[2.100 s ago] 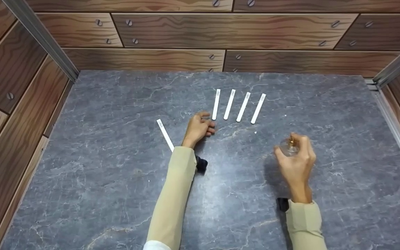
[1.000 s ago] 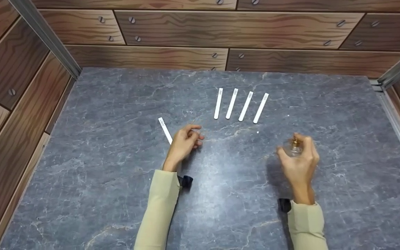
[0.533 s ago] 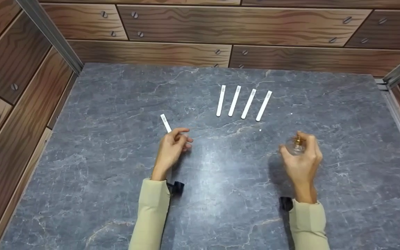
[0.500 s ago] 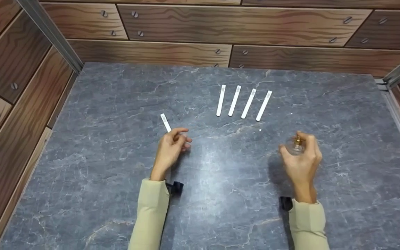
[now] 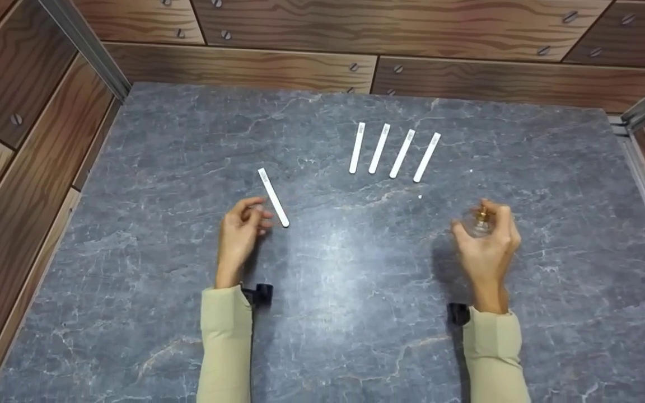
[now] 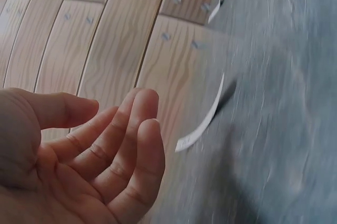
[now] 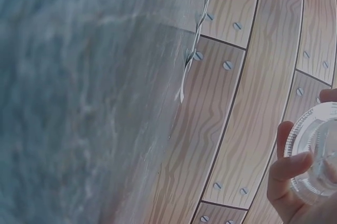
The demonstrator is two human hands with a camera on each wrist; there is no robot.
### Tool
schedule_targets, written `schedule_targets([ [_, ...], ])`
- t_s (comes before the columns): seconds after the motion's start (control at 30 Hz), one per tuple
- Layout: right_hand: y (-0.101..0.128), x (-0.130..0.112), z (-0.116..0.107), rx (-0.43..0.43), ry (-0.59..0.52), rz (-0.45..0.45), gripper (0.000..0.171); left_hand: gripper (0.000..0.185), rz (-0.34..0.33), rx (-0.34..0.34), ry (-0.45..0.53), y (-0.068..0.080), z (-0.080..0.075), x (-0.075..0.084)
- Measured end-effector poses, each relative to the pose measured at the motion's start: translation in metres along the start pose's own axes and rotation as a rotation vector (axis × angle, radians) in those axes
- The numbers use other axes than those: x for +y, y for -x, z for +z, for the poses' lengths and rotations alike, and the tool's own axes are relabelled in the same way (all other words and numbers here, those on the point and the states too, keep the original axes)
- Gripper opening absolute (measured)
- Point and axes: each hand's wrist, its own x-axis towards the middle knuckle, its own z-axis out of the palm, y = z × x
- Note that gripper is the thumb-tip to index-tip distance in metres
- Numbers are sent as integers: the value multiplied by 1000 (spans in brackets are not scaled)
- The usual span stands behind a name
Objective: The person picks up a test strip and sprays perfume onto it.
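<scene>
Strip (image 5: 273,197) print blurred, unreadable

Head view high, facing down; wrist views close, sharing slab (image 5: 356,252).

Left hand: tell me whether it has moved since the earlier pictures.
Yes. The left hand has drawn back from the row of four white strips, leftward and toward the person, and now lies empty beside the lone strip.

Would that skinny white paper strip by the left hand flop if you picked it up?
The thin white paper strip probably bends a little: the left wrist view shows it curving. It looks very light, so it may slide or flutter. The left hand beside it holds nothing.
</scene>
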Motion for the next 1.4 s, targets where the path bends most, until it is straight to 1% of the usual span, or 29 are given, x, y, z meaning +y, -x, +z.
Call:
schedule_targets([
  [0.1,0,-1,1,2,-2,9,44,29,-31,34,-41,0,-7,1],
  [0.3,0,-3,1,-5,10,16,45,32,-91,32,-147,0,-13,0],
  [0.43,0,-1,0,-13,19,11,46,33,-124,51,-222,0,-10,0],
  [0.53,0,0,-1,-16,21,10,46,38,-134,33,-252,-1,-3,0],
  [0.63,0,0,-2,-11,22,14,46,43,-128,0,-272,-3,3,-2],
  [0.7,0,0,-2,-10,20,13,46,45,-125,-9,-278,-4,6,-3],
  [0.77,0,-1,-1,-10,16,9,46,46,-127,-10,-280,-5,7,-4],
  [0.87,0,-1,-1,-12,16,-3,45,46,-141,-11,-255,-5,8,-5],
  [0.97,-1,-1,-2,-13,25,-13,44,49,-151,-1,-268,-6,10,-6],
  [1.07,-2,-1,-1,-17,33,-17,43,51,-139,26,-353,-7,13,-7],
  [1.2,-1,-2,-1,-23,33,-4,44,55,-103,52,-483,-9,17,-8],
  [1.3,0,-3,-1,-20,37,15,46,58,-95,49,-535,-12,19,-10],
  [1.4,0,-3,-1,-27,48,23,45,59,-89,42,-548,-13,22,-12],
])
